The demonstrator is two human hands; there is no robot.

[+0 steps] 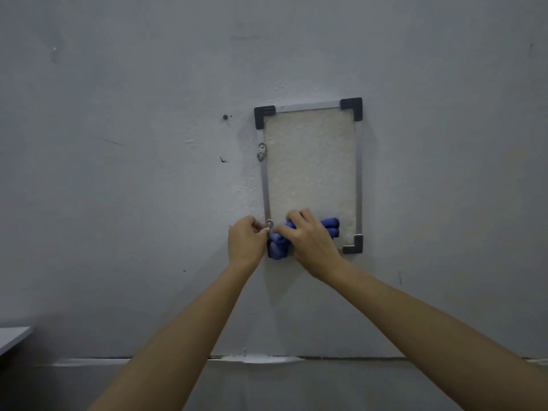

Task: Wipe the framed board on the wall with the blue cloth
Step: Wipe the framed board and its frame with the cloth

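A grey painted wall (118, 203) fills nearly the whole view, marked with scuffs and small blisters of paint. Along its base a horizontal seam (326, 358) is seen, with a pale chipped patch at six o'clock from the board. At the lower left edge of the view, roughly eight o'clock from the board, the corner of a light grey shelf or tabletop (13, 338) is cut off by the frame.

The framed board (310, 161) is mounted upright right of centre — a pale, rough-textured panel edged in thin metal strips, with dark corner caps visible at the top left, top right and bottom right. The bottom left corner is hidden by the hands and cloth. A small metal hanging bracket (261, 152) is fixed on the left strip at about nine o'clock, and a second round washer (269, 223) is seen lower on the same strip.

The blue cloth (329, 227) is bunched in folds across the board's bottom edge, from seven o'clock towards five o'clock, and hangs a little below the frame at its left end.

The right hand (308, 241) is laid over the cloth, fingers curled and gripping it against the board. The left hand (246, 244) is closed at the lower left of the frame, fingertips pinched beside the washer — whether the cloth is also held by it cannot be told.

A screw head (225, 117) is set in the wall at ten o'clock from the board.
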